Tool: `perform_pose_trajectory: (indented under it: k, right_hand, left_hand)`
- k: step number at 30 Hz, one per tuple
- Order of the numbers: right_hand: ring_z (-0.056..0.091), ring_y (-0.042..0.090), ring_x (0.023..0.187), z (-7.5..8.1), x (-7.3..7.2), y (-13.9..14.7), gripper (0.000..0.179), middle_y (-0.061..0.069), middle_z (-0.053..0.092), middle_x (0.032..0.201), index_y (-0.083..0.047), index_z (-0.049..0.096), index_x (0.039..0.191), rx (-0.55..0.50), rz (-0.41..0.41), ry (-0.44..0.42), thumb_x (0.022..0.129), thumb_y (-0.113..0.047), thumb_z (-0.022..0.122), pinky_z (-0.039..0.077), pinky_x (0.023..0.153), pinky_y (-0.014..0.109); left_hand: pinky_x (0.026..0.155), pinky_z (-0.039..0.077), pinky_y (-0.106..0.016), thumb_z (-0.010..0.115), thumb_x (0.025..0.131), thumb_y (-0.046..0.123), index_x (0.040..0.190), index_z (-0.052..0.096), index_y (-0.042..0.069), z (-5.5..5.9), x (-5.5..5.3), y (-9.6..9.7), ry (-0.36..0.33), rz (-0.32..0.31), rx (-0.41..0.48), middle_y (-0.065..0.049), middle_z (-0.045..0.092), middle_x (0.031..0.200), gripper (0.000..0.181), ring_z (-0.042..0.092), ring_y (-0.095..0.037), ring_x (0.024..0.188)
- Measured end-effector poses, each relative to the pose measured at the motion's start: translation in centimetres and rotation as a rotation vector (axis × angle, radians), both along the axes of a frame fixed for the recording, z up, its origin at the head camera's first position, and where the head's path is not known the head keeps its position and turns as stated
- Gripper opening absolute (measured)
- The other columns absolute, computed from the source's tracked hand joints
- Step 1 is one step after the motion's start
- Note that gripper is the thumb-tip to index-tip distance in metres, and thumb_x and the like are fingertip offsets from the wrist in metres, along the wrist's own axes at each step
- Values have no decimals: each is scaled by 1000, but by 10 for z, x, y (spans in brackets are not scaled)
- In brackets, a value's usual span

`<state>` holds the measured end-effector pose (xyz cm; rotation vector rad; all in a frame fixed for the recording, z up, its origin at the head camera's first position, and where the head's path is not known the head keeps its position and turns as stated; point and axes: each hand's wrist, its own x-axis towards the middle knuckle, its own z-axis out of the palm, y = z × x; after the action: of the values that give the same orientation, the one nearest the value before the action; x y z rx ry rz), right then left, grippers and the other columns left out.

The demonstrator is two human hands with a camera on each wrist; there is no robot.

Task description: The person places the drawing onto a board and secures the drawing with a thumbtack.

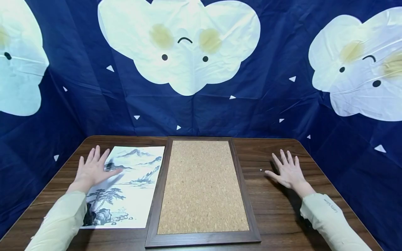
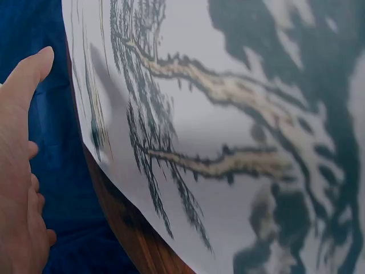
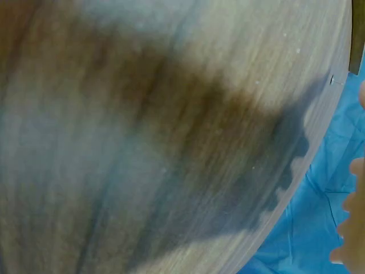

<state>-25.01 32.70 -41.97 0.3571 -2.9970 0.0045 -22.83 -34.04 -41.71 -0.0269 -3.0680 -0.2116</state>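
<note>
My left hand (image 1: 92, 169) is spread with straight fingers over the upper left part of a sheet printed with an ink landscape (image 1: 141, 198). In the left wrist view, the print's pine branches (image 2: 228, 165) fill most of the picture, with the hand (image 2: 23, 171) at the left edge. To the right of the sheet lies a framed cork board (image 1: 202, 188) with a dark wooden frame. My right hand (image 1: 289, 172) is spread over the bare wood on the right and holds nothing. Close to its thumb sits a tiny shiny pin-like piece (image 1: 260, 170). The right wrist view catches only fingers (image 3: 352, 211).
The brown wooden table (image 1: 267, 216) has rounded far corners. Behind it and at both sides hangs a dark blue cloth (image 1: 194, 115) with large white clouds and small white triangles. The cork board reaches from the far table edge toward the near side.
</note>
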Motion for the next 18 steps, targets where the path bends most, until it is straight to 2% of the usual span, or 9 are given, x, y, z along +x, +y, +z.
perform_pose_trajectory:
  k: [4,9,14,18]
  right_hand:
    - [10,49,130,-2,1,-1,85,31,15,144,-4,29,141,-18,8,-8,82,-63,45,4,99,65]
    - [12,47,131,-2,0,-4,84,28,16,145,-6,28,142,-74,35,-17,83,-62,46,6,101,62]
    - [15,46,131,0,0,-8,83,26,18,145,-7,28,142,-114,63,-8,83,-61,47,9,102,60]
    - [17,45,130,1,1,-9,78,27,19,145,-4,29,141,-202,104,-12,85,-54,50,12,102,59]
  left_hand:
    - [98,1,-66,47,74,73,139,17,-9,1,3,-4,-37,3,47,-39,-3,140,109,-4,-50,129]
    - [98,4,-66,46,76,71,139,15,-11,0,7,-11,-50,5,79,-43,4,137,108,-2,-52,128]
    - [97,13,-65,48,76,69,136,15,-16,2,12,-14,-68,9,97,-44,13,134,109,11,-56,123]
    - [92,23,-65,47,78,68,133,18,-20,3,15,-15,-93,27,125,-45,21,130,108,21,-58,116]
